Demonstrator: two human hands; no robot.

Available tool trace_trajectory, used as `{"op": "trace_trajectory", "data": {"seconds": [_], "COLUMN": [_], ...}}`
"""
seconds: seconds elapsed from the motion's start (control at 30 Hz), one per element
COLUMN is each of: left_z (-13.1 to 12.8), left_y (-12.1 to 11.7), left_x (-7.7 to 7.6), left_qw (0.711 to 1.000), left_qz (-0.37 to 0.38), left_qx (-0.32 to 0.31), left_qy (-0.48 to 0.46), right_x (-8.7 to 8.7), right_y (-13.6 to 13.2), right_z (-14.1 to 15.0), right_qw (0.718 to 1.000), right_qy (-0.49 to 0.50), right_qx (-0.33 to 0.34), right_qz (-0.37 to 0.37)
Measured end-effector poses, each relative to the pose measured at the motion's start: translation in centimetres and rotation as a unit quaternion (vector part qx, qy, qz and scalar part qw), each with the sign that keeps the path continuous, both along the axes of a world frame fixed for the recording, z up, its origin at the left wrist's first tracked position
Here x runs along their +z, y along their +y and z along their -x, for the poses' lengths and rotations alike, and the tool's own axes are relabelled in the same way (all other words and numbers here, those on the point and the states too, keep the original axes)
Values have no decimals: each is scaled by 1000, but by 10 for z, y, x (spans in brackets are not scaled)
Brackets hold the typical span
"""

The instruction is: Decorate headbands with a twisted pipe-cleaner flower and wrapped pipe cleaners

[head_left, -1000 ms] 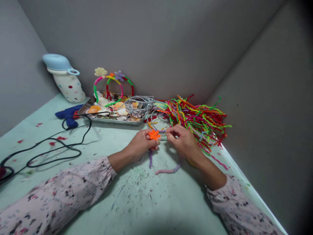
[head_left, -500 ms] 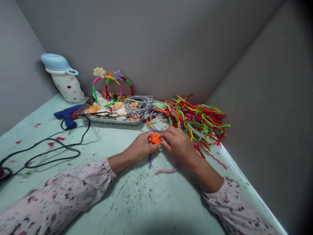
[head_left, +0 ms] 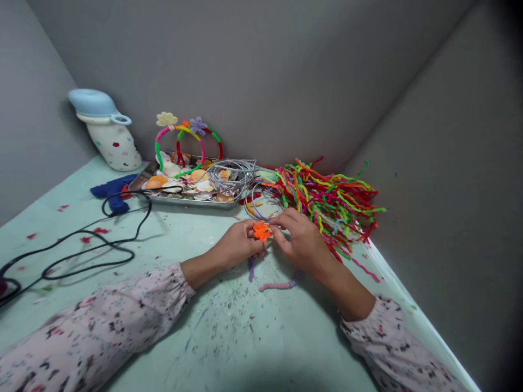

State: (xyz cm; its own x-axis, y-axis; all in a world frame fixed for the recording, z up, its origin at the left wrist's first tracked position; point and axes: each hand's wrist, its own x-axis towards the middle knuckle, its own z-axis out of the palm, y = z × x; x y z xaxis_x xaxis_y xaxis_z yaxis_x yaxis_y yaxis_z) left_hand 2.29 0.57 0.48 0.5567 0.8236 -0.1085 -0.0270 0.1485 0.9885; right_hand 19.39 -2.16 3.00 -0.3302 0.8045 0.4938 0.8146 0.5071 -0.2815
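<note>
An orange pipe-cleaner flower [head_left: 262,231] with several petals is held up over the table, between my two hands. My left hand [head_left: 236,246] grips it from the left, fingers behind and thumb underneath. From the right, the thumb and index finger of my right hand [head_left: 300,237] close together at the flower's right edge, by a petal. Beneath the hands lie a purple pipe-cleaner piece [head_left: 251,269] and a pink-and-purple one [head_left: 278,286]. Just behind the fingers is a loop of grey wire [head_left: 250,204].
A metal tray [head_left: 192,203] holds shells, coiled grey wire [head_left: 232,177] and two colourful flower-topped rings [head_left: 203,149]. Right of it lies a heap of pipe cleaners [head_left: 327,198]. At left are a blue glue gun [head_left: 112,190], its black cord [head_left: 133,253] and a blue-capped bottle [head_left: 112,139].
My right thumb and fingers have shifted slightly at the flower's right edge, and more of its petals show. My left hand stays nearly still.
</note>
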Motion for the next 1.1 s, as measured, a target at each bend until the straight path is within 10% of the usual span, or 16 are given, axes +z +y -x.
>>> {"op": "trace_trajectory", "data": {"seconds": [0.43, 1.1], "left_z": [-1, 0], "left_y": [-1, -4], "left_x": [1, -2], "left_qw": [1000, 998], "left_qz": [-11, -55], "left_qx": [4, -26], "left_qy": [11, 21], "right_x": [-2, -10], "right_y": [7, 8], "right_z": [6, 4], "right_qw": [920, 849], "right_qy": [268, 382], "right_qx": [-56, -40], "right_qz": [280, 364]}}
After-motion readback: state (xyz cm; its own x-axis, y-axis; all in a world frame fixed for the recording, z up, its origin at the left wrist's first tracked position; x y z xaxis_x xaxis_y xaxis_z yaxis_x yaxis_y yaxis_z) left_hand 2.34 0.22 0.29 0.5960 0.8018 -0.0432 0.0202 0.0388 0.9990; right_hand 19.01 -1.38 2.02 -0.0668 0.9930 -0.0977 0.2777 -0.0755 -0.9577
